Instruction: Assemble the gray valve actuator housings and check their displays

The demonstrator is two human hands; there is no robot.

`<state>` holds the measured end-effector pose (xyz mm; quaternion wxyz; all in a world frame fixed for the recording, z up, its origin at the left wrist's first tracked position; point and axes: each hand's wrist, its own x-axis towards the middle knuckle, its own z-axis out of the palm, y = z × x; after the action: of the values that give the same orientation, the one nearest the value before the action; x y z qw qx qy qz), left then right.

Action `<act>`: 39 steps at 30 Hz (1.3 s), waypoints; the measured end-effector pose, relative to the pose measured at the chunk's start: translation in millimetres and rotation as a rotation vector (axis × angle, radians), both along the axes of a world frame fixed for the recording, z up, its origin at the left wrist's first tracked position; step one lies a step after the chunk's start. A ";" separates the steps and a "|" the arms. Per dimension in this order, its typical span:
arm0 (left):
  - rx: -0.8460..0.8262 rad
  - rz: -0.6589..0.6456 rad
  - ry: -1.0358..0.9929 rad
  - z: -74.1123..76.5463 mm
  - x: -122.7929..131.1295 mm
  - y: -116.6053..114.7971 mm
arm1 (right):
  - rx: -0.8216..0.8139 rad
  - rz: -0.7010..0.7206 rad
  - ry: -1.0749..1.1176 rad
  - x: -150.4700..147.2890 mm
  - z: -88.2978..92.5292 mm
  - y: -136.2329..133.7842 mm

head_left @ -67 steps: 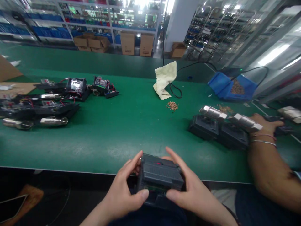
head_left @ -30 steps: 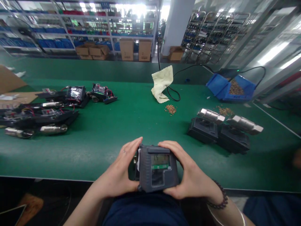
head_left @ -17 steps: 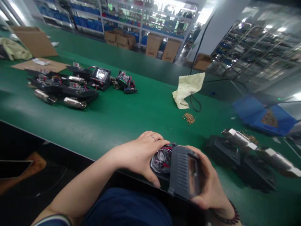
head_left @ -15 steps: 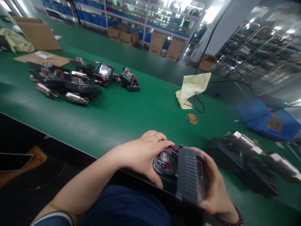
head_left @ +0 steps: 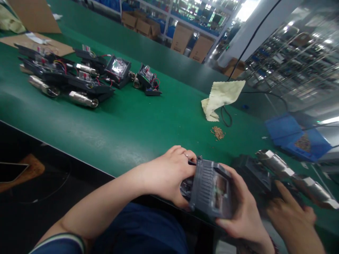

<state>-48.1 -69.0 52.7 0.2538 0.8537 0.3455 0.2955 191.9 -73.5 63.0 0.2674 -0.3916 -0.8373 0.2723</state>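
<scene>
The desk (head_left: pixel 169 120) carries several open assemblies (head_left: pixel 76 83) toward its left end, wiring exposed; these appear unclosed. The dark gray housing (head_left: pixel 206 185) is held, tilted, above the near edge of the desk. Both hands are clamped on the housing: the left hand (head_left: pixel 172 176) at its open side, the right hand (head_left: pixel 242 208) around its window side. A ribbed wall adjoins the window (head_left: pixel 221 190). Closure appears partial: internal parts (head_left: pixel 186 187) show through a gap. Small brass-colored pieces (head_left: pixel 218 133) lie loose in a pile.
</scene>
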 end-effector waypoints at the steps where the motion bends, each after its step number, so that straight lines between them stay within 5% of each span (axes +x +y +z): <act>1: -0.009 0.016 -0.003 0.1 0.4 -2.1 | 0.017 0.022 -0.035 -1.8 1.1 0.5; 7: -0.171 0.219 -0.173 -17.8 -3.7 -23.4 | 0.079 0.073 -0.165 -9.7 9.1 2.7; 11: -0.309 0.155 -0.298 -44.4 -0.9 -32.2 | 0.105 0.091 -0.261 -20.5 17.3 -0.8; 17: -0.307 0.189 -0.454 -70.1 8.2 -34.3 | 0.063 0.056 -0.317 -28.4 21.6 -10.3; 39: -0.392 0.185 -0.581 -69.4 5.9 -32.6 | 0.096 0.026 -0.370 -31.7 28.4 -8.2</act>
<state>-42.2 -101.6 -16.7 0.4723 0.6344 0.3851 0.4755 160.2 -81.7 91.4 0.1236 -0.4111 -0.8892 0.1586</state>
